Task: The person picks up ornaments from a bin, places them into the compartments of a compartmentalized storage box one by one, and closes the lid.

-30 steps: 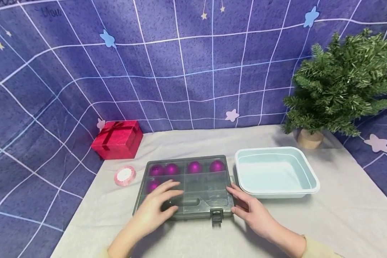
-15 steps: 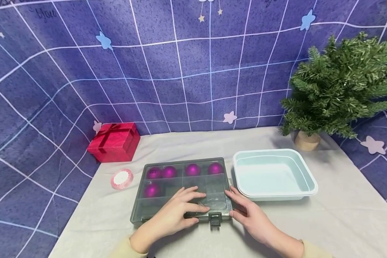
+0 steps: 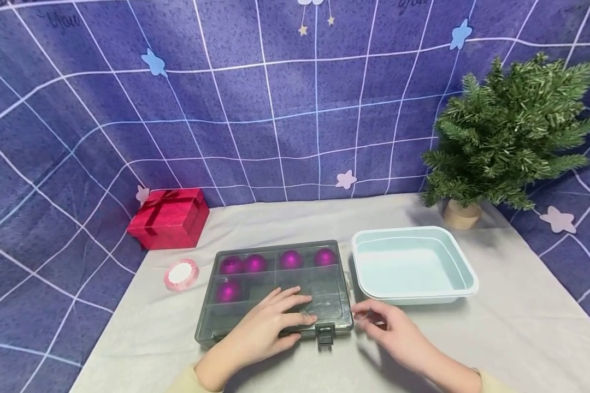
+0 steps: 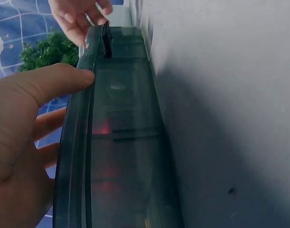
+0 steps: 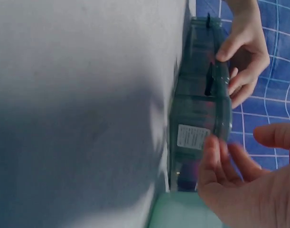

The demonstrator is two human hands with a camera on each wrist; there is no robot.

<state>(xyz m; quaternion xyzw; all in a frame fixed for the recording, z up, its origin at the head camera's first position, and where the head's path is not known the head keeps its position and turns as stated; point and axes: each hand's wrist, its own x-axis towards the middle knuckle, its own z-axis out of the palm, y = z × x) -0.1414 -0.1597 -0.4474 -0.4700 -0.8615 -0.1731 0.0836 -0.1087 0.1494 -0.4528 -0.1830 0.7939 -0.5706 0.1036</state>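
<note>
A dark translucent compartment case (image 3: pixel 275 289) with its lid down lies in the middle of the table. Several purple balls (image 3: pixel 291 260) show through the lid in its back and left compartments. My left hand (image 3: pixel 263 327) rests on the front part of the lid with fingers spread; in the left wrist view its thumb (image 4: pixel 64 80) lies on the lid's front edge. A black latch (image 3: pixel 325 335) sticks out at the front right. My right hand (image 3: pixel 398 333) is beside the case's right front corner, fingers loosely bent, holding nothing visible. A white label (image 5: pixel 192 137) marks the case's end.
Close to the case's right side stands a pale blue tray (image 3: pixel 418 273). A small artificial fir tree (image 3: pixel 506 136) is at the back right. On the left are a red gift box (image 3: pixel 169 218) and a roll of pink ribbon (image 3: pixel 181 274).
My left hand has slid right along the lid toward the latch. The right hand has drawn back from the lid's right edge toward the front corner. The view has shifted slightly.
</note>
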